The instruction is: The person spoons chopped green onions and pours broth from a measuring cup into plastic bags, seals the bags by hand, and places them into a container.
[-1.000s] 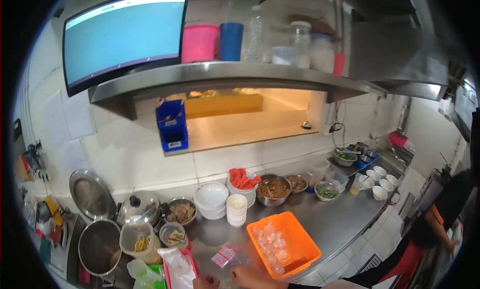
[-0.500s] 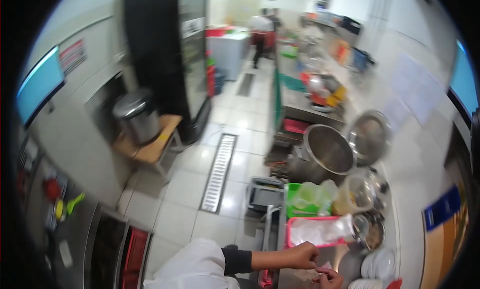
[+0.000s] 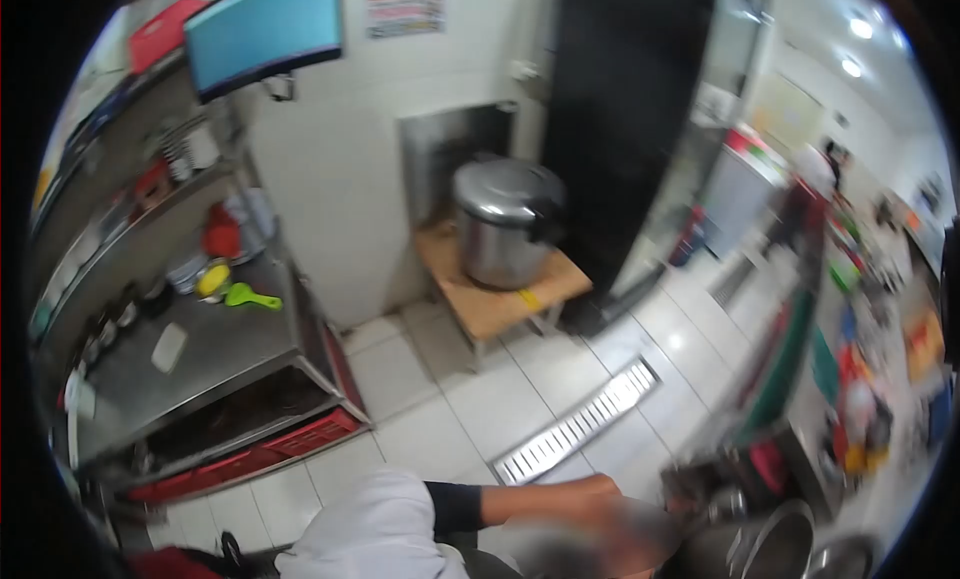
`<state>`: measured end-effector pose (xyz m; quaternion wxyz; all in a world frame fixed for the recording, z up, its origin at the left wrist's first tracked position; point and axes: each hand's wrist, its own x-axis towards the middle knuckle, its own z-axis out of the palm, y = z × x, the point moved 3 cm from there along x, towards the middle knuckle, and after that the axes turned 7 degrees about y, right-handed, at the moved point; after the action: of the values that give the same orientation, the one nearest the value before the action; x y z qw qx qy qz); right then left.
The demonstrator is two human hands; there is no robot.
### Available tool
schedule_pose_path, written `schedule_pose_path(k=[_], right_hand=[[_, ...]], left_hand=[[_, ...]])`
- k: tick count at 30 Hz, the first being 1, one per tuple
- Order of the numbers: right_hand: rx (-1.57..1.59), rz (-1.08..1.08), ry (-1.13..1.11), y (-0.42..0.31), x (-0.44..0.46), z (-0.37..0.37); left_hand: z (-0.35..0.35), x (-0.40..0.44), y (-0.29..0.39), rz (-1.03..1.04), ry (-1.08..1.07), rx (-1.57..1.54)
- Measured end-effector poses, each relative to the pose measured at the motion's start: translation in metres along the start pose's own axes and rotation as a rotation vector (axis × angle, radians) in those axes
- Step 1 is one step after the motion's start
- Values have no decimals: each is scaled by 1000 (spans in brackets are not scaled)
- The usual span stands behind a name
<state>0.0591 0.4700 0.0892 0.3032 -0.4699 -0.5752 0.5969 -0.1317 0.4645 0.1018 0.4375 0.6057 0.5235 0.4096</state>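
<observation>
My left hand is at the bottom, right of centre, at the end of a bare forearm with a dark cuff and a white sleeve. Its fingers are lost in a smeared patch, so what it holds, if anything, cannot be made out. Just below, a blurred skin-coloured shape may be my right hand; its fingers are not distinct. Beside the hands on the right is the large metal pot.
A lidded metal pot stands on a wooden stool. A floor drain grate crosses the tiles. On the left are a steel counter and a green scoop. A person is far off at the right.
The view has swung far to the left, from the food counter to the aisle and the opposite counter. My hands now appear smeared; half a second ago they were close together with fingers visible.
</observation>
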Motion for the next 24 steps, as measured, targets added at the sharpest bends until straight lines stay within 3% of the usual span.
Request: schedule_pose_path(k=[7,9,11,13,17,19,22,24], right_hand=[[68,-148,-367,-74,237,64],[10,-181,-378,-108,289,78],[-83,-276,-416,-124,349,81],[-5,-231,-368,-148,395,96],[-40,-253,-444,-198,508,100],[-11,-220,-557,-204,580,102],[-102,-76,-666,-216,672,120],[-80,-57,-730,-209,722,139]], left_hand=[[-158,149,-11,-2,405,-77],[-191,187,-9,2,515,-77],[-220,220,-13,-95,510,-169],[-244,258,-19,-160,502,-287],[-298,336,-45,-1,562,-72],[-319,362,-81,262,593,52],[-333,415,-121,198,541,182],[-338,455,-142,129,635,222]])
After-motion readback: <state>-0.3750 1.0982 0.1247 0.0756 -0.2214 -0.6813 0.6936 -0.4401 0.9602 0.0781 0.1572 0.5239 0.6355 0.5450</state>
